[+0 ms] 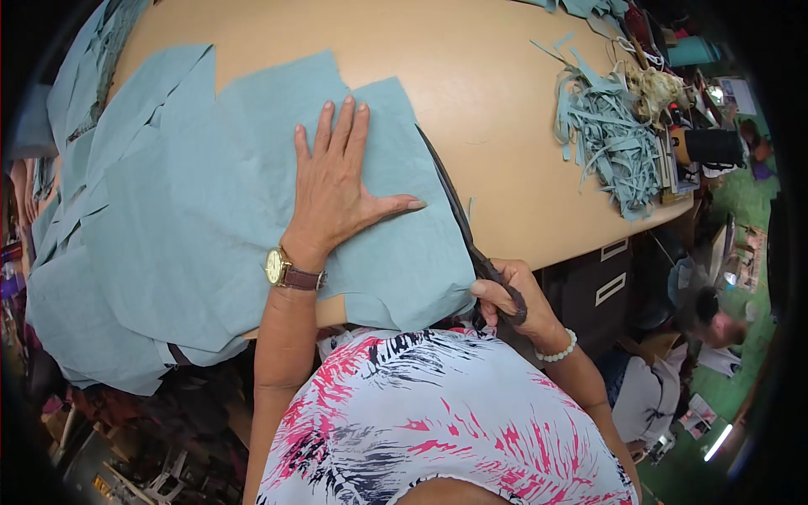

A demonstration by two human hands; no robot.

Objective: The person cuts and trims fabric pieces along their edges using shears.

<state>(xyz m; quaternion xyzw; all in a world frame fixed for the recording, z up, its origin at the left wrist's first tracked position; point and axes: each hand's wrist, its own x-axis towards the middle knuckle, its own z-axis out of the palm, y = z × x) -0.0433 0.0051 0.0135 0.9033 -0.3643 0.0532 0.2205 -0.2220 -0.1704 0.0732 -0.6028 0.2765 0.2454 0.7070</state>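
Observation:
Blue-green fabric (185, 202) lies in overlapping pieces over the left and middle of the tan table (480, 84). My left hand (332, 189) rests flat on a piece of it, fingers spread and thumb pointing right. Large dark scissors (459, 206) run along the right edge of that piece, with their tips near its upper right corner. Wrapped round the scissors' handles is my right hand (513, 299), near the table's front edge. A thin strip of fabric (471, 206) lies just right of the blades.
Heaped fabric strips (610, 139) sit at the table's right end, beside a tangle of cream thread (656, 88). A dark spool (711, 146) stands past them. Below the table is a dark drawer cabinet (581, 290). Another person (720, 324) is blurred at the far right.

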